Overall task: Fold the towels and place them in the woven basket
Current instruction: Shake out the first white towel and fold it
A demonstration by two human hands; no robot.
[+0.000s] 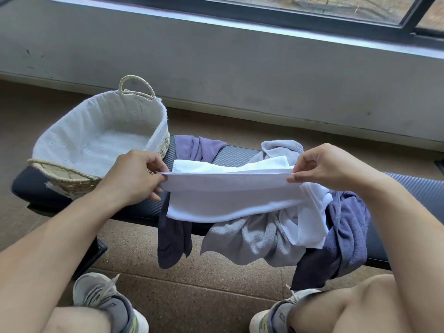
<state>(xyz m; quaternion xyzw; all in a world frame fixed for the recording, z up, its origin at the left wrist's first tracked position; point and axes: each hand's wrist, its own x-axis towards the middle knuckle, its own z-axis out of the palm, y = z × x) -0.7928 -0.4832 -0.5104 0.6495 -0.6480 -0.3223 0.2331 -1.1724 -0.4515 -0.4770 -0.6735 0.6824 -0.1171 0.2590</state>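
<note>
- Both hands, left hand (134, 175) and right hand (323, 168), pinch the white towel (228, 200) by its top edge.
- Grey towel (254, 239) and purple towels (348, 227) lie heaped beneath on the surface (149, 207).
- Woven basket (96, 138) stands far left.

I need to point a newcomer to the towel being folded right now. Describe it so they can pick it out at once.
Start at the long dark bench below the window, with the woven basket at its left end. Right of the basket lies a heap of towels. The one meant is the white towel, stretched flat between the left hand and right hand, each pinching a top corner; the grey towel and purple towels around it lie crumpled.
</note>
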